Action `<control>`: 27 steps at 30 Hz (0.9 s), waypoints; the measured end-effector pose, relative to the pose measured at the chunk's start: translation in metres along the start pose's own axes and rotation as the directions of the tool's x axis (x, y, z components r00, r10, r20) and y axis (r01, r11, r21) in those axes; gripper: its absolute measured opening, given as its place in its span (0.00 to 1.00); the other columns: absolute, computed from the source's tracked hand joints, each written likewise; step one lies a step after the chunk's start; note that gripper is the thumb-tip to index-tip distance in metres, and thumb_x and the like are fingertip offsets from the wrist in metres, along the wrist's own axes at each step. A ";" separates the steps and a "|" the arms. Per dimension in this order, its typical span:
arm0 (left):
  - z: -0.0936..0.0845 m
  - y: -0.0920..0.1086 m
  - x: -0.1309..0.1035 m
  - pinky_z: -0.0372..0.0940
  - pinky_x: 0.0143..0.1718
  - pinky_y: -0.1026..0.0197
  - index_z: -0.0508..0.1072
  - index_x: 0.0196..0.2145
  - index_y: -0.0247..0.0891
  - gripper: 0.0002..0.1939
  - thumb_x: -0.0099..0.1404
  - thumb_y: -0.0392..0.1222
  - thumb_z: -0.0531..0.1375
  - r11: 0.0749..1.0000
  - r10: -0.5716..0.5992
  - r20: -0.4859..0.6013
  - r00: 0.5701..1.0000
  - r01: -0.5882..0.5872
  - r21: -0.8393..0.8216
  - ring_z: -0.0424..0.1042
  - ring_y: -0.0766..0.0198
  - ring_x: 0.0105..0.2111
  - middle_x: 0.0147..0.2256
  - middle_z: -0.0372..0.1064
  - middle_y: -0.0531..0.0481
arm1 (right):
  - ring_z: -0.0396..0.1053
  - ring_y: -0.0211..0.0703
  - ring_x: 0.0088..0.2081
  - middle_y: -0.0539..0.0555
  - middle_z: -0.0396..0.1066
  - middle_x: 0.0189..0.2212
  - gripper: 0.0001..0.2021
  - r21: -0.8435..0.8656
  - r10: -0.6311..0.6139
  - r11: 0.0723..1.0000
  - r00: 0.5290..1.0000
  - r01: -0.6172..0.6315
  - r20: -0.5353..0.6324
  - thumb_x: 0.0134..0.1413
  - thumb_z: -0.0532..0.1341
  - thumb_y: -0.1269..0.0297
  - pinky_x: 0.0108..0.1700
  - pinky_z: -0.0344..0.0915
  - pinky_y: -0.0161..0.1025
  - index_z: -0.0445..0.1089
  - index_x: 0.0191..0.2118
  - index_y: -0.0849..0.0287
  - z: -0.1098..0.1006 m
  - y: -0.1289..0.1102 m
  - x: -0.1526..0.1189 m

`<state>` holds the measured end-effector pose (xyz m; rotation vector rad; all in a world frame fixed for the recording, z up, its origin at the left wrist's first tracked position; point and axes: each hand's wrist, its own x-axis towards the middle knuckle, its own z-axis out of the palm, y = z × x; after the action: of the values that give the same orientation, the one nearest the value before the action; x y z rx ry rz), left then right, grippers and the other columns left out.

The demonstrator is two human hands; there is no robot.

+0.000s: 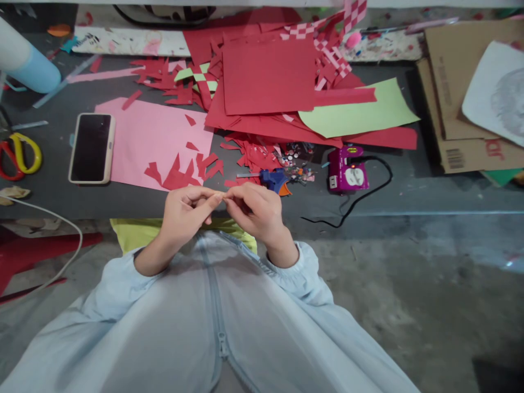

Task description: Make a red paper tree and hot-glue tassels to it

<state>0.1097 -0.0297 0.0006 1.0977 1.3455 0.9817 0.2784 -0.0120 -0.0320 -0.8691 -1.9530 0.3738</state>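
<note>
My left hand (189,210) and my right hand (257,210) meet at the fingertips over the table's front edge. Both are closed in a pinch, and whatever sits between the fingertips is too small to make out. Just beyond my right hand lies a blue and orange glue gun (275,179), partly hidden by the knuckles. Cut red paper pieces (177,173) lie on a pink sheet (141,136) beyond my left hand. More red scraps (256,153) and small shiny beads (292,155) are heaped behind the glue gun.
A phone (91,147) and yellow-red scissors (25,154) lie left. Red sheets (268,76) and a green sheet (364,112) are stacked at the back. A purple power box (347,172) with a black cable stands right, before cardboard (462,82). A bottle (30,60) is far left.
</note>
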 end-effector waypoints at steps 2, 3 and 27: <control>0.000 0.000 0.000 0.52 0.14 0.70 0.82 0.30 0.38 0.12 0.57 0.50 0.69 1.000 0.005 0.004 1.000 -0.005 -0.014 0.58 0.74 0.13 0.13 0.59 0.58 | 0.66 0.34 0.24 0.48 0.71 0.24 0.04 -0.012 -0.021 1.000 1.000 0.021 -0.008 0.63 0.58 0.70 0.27 0.61 0.33 0.69 0.38 0.58 -0.001 -0.001 0.001; 0.001 0.000 -0.001 0.51 0.14 0.70 0.82 0.30 0.38 0.12 0.57 0.50 0.69 1.000 0.007 0.007 1.000 -0.007 -0.022 0.58 0.74 0.13 0.13 0.60 0.58 | 0.66 0.34 0.24 0.48 0.71 0.24 0.03 -0.017 -0.034 0.999 0.999 0.034 -0.013 0.63 0.58 0.70 0.27 0.61 0.33 0.69 0.38 0.58 -0.001 -0.001 0.001; 0.000 0.002 -0.007 0.50 0.15 0.69 0.82 0.28 0.39 0.11 0.57 0.49 0.69 0.998 0.060 -0.055 0.997 -0.061 -0.019 0.55 0.75 0.13 0.12 0.58 0.58 | 0.69 0.36 0.26 0.50 0.73 0.26 0.05 -0.027 -0.044 0.999 0.999 0.043 -0.030 0.64 0.58 0.70 0.28 0.64 0.35 0.70 0.37 0.57 -0.001 -0.007 0.002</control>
<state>0.1099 -0.0364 0.0040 1.1086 1.3494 1.0741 0.2760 -0.0158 -0.0262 -0.8434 -1.9491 0.3080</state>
